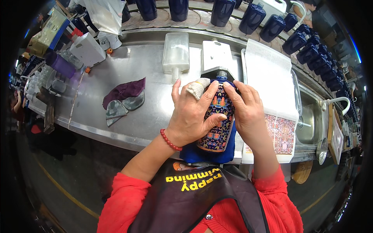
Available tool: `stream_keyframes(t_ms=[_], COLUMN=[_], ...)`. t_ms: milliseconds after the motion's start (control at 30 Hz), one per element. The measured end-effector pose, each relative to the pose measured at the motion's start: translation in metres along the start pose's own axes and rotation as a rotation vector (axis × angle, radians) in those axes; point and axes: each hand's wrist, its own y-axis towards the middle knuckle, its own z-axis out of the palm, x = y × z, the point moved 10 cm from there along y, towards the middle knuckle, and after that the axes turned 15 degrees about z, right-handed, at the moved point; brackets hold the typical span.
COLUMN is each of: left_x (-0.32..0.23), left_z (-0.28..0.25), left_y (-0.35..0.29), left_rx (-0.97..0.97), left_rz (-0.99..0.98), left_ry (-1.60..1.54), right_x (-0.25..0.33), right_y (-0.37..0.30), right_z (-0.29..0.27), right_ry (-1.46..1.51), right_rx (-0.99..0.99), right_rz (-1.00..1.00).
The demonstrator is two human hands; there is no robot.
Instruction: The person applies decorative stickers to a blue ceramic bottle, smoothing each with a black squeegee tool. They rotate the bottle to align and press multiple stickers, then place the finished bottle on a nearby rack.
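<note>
Both grips clamped on glossy blue bottle (219, 120) w/ ornate patterned decal: left hand (192, 116) wraps its side, fingertip bandaged, thumb pressing decal; right hand (244, 112) cups opp. side, fingers curled at neck. Bottle lies on blue cloth (206, 154) at steel counter (140, 81) edge.

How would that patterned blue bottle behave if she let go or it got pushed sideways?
The bottle lies on its side on a blue cushion, gripped by the left hand and right hand; its rounded body would probably roll off the padding. It looks glazed, so likely slick and breakable. It probably has real weight for its size.
</note>
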Motion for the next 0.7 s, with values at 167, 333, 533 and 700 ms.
stream_keyframes(t_ms=[167, 333, 533, 700], left_x=[-0.001, -0.001, -0.011, -0.012], left_z=[0.0, -0.001, -0.006, -0.004], left_y=[0.0, 0.0, 0.004, 0.01], left_rx=[0.007, -0.007, -0.004, 0.021], left_rz=[0.005, -0.004, 0.076, 0.115], left_ry=[0.012, -0.011, 0.025, 0.125], right_x=[0.003, -0.001, -0.014, -0.017], right_y=[0.001, 0.0, -0.004, -0.009], right_z=[-0.001, 0.001, -0.001, -0.002], right_ry=[-0.027, -0.022, 0.155, 0.178], right_rx=[-0.002, 0.011, -0.03, -0.053], right_rz=[-0.015, -0.014, 0.015, -0.021])
